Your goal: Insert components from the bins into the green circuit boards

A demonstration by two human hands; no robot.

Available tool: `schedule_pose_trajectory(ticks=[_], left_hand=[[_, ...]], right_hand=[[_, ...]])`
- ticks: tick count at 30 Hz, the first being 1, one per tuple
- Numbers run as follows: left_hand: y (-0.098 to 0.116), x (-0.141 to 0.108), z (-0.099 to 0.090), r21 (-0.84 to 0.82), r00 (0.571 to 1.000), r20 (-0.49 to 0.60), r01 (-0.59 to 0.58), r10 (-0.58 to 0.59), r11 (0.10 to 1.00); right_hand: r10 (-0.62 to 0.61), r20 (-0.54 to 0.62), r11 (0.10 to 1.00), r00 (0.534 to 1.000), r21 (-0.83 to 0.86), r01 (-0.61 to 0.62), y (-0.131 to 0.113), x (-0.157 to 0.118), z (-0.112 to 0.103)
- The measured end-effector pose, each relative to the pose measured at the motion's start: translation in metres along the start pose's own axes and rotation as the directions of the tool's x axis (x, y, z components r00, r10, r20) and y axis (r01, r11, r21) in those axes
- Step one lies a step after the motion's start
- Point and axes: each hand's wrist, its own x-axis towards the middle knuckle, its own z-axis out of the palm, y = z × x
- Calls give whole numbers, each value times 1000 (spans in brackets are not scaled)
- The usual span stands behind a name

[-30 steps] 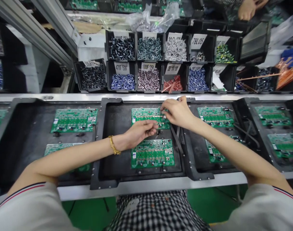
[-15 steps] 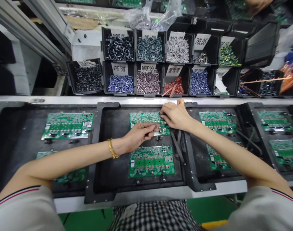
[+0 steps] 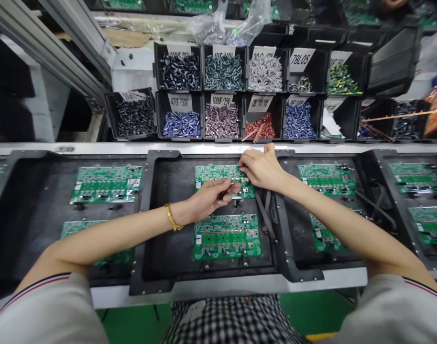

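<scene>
My left hand (image 3: 214, 198) is over the upper circuit board (image 3: 218, 171), palm partly turned up. A small electronic component (image 3: 233, 183) with thin leads shows at its thumb and fingertips; its exact kind is too small to tell. My right hand (image 3: 263, 168) bends down at the same board's upper right corner, its fingers pinched together at the surface. Whatever is between those fingertips is hidden. Below my left hand lies the lower circuit board (image 3: 225, 236), fitted with several small parts. Both boards lie in a black tray (image 3: 168, 191).
Black bins behind the rail hold loose components, among them blue capacitors (image 3: 181, 124), purple capacitors (image 3: 222, 119), red parts (image 3: 263, 126) and white parts (image 3: 266, 74). Neighbouring trays carry more boards (image 3: 107, 184). A dark strap (image 3: 265, 217) lies right of the boards.
My left fingers have spread and turned up slightly, bringing the small component into sight. My right hand stays pinched at the board's corner. The view has shifted a little.
</scene>
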Motion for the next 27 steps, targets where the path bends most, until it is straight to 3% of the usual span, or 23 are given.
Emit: schedule_pose_trajectory(ticks=[9, 13, 16, 19, 21, 23, 25, 27], left_hand=[[1, 1, -1, 16, 1000, -14, 4, -4, 1000], [-1, 2, -1, 19, 1000, -17, -25, 25, 1000], [-4, -3, 2, 10, 998, 3, -59, 59, 998], [3, -5, 5, 41, 998, 60, 29, -32, 999], [22, 3, 5, 101, 996, 39, 72, -76, 992], [52, 19, 4, 143, 993, -56, -94, 103, 985], [85, 40, 3, 144, 897, -155, -394, 414, 908], [111, 57, 1, 116, 841, -165, -502, 515, 857]], right_hand=[[-65, 56, 980, 996, -185, 74, -6, 2, -1], [67, 40, 996, 997, 55, -69, -11, -4, -13], [50, 18, 957, 999, 284, -53, -24, -12, -28], [-2, 27, 967, 1000, 255, -5, -30, -17, -40], [39, 35, 985, 999, 167, -44, -25, -15, -41], [87, 49, 991, 995, 100, -91, -14, -12, -35], [85, 73, 992, 994, 84, -92, -2, -7, -25], [53, 91, 992, 994, 107, -63, 8, -4, -15]])
